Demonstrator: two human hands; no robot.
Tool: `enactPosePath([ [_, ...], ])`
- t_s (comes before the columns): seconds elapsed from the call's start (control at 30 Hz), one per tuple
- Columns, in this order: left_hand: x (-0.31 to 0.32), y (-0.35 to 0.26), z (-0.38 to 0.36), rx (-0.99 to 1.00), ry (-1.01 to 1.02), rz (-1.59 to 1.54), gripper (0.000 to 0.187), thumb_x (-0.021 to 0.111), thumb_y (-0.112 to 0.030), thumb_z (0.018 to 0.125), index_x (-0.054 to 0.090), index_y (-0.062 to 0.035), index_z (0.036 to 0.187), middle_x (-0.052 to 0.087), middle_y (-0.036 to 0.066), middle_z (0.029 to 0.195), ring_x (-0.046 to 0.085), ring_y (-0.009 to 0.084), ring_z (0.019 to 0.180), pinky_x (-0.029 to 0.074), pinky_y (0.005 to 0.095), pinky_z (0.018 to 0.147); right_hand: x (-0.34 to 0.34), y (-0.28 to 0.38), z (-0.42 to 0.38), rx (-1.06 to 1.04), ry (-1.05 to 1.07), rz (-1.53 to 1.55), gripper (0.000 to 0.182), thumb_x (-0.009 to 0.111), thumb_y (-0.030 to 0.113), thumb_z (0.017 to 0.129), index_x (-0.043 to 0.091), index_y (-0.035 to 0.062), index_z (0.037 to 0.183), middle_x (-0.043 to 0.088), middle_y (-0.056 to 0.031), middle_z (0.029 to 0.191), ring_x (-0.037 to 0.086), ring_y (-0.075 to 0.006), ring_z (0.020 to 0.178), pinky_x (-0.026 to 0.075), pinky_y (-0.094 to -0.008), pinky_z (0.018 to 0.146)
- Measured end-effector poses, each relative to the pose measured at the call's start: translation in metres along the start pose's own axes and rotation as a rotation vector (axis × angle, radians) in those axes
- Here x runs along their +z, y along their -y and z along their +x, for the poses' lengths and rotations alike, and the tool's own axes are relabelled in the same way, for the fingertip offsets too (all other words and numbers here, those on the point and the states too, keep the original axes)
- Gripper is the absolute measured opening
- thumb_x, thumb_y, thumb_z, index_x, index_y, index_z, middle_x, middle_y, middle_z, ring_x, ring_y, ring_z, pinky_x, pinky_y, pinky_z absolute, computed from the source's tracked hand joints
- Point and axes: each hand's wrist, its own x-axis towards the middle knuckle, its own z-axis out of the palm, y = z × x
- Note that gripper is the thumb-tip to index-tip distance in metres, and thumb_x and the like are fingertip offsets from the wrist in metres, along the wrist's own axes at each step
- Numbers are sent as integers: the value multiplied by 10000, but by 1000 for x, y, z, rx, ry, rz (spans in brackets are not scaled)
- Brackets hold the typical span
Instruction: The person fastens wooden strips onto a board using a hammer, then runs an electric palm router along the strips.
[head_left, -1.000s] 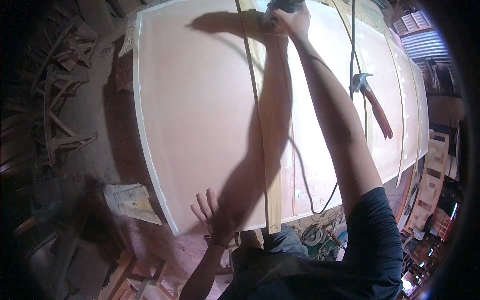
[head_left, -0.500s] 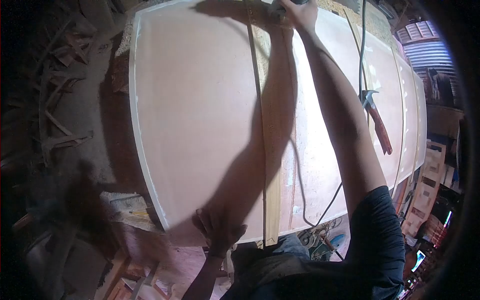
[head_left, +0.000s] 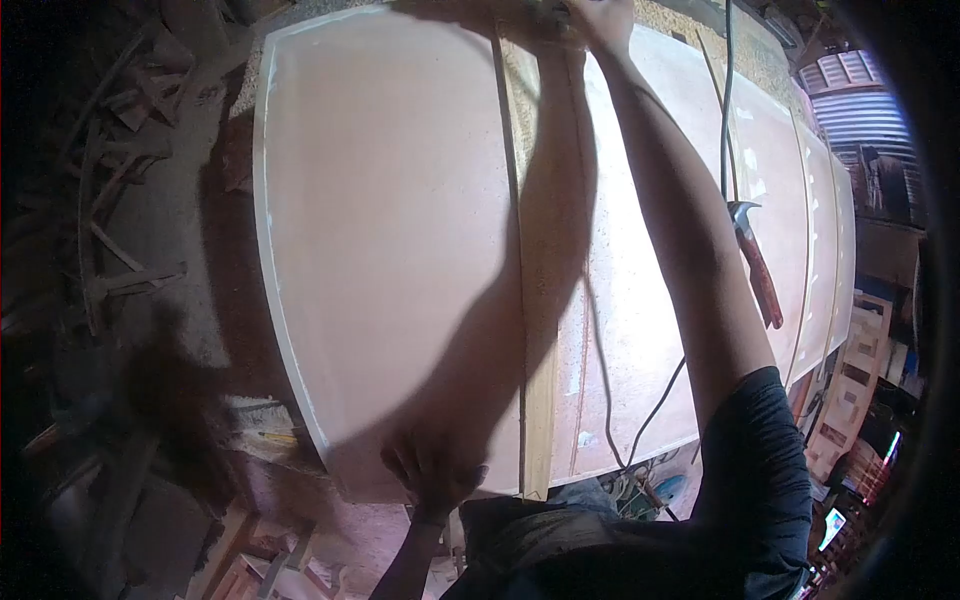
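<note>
My right hand (head_left: 603, 22) is at the top edge of the view, arm stretched out, fingers closed around a dark tool (head_left: 562, 20). The frame edge and shadow hide most of it, and I cannot tell its kind. Beneath it a long wooden strip (head_left: 538, 410) runs across a large pale panel (head_left: 390, 220). My left hand (head_left: 435, 468) rests with fingers spread at the panel's near edge, left of the strip, in the shadow of my right arm.
A claw hammer (head_left: 760, 265) lies on the panel right of my arm. A dark cable (head_left: 725, 110) hangs over the panel and passes behind my forearm. More thin strips (head_left: 806, 220) cross the right side. Wood scraps (head_left: 130, 260) litter the floor at left.
My right hand and the tool have shifted slightly up, further out of the frame. My left hand has edged a little left. The hammer and cable appear slightly displaced as the view shifts.
</note>
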Motion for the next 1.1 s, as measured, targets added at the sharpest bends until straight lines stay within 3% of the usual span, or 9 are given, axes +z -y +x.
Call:
enactPosePath([
  [0.07, -3, 0, 8, 16, -81, -101, 957, 658, -705, 785, 378, -188, 1540, 262, 219, 1576, 199, 546, 1447, 198, 794, 1046, 4, 0, 0, -22, -40, 33, 393, 757, 149, 718, 638, 12, 1067, 707, -109, 912, 677, -212, 824, 550, -369, 742],
  [0.37, 5, 1, -5, -55, -9, -64, 973, 636, -740, 798, 362, -185, 1549, 194, 267, 1584, 173, 562, 1449, 164, 811, 1065, 6, 4, 12, 38, 43, -3, 398, 748, 149, 720, 639, 13, 1077, 702, -113, 889, 682, -216, 794, 555, -371, 699],
  [0.47, 6, -1, -7, -45, -29, -28, 986, 661, -728, 787, 350, -187, 1551, 172, 269, 1585, 160, 566, 1446, 165, 806, 1067, 10, -1, 16, -122, -55, -152, 393, 745, 156, 720, 635, 10, 1067, 700, -113, 873, 684, -223, 757, 558, -373, 682],
  [0.67, 14, 4, -15, -162, 162, -158, 1060, 724, -714, 728, 321, -211, 1569, 76, 265, 1617, 76, 569, 1470, 140, 800, 1087, 11, 17, 12, 145, -7, 91, 421, 758, 177, 719, 620, 1, 1076, 696, -122, 876, 690, -238, 794, 551, -382, 728],
  [0.77, 12, 5, -14, -88, 99, -83, 1084, 729, -711, 724, 305, -195, 1577, 56, 268, 1627, 51, 571, 1479, 118, 805, 1100, 11, 4, 20, -46, 17, -17, 412, 764, 183, 722, 628, -2, 1064, 698, -127, 875, 689, -233, 799, 544, -375, 740],
  [0.87, 13, 4, -13, -102, 22, -92, 1070, 711, -722, 737, 322, -172, 1568, 76, 264, 1626, 64, 571, 1480, 129, 805, 1097, 15, -8, 23, -100, -77, -51, 377, 761, 183, 722, 645, -5, 1028, 701, -125, 864, 686, -223, 784, 540, -361, 725],
  [0.97, 8, 2, -6, -50, -69, -44, 1053, 673, -751, 757, 331, -170, 1567, 94, 253, 1630, 78, 566, 1484, 132, 809, 1095, 14, -10, 29, -120, 10, -19, 343, 760, 188, 720, 661, -8, 984, 707, -125, 856, 687, -224, 787, 538, -359, 724],
  [1.1, 8, 1, -8, -57, -29, 4, 1036, 622, -785, 779, 335, -179, 1569, 88, 241, 1640, 66, 560, 1492, 126, 819, 1092, 14, -2, 26, -45, -9, -24, 331, 763, 196, 717, 673, -6, 964, 711, -119, 838, 691, -222, 789, 540, -361, 728],
])
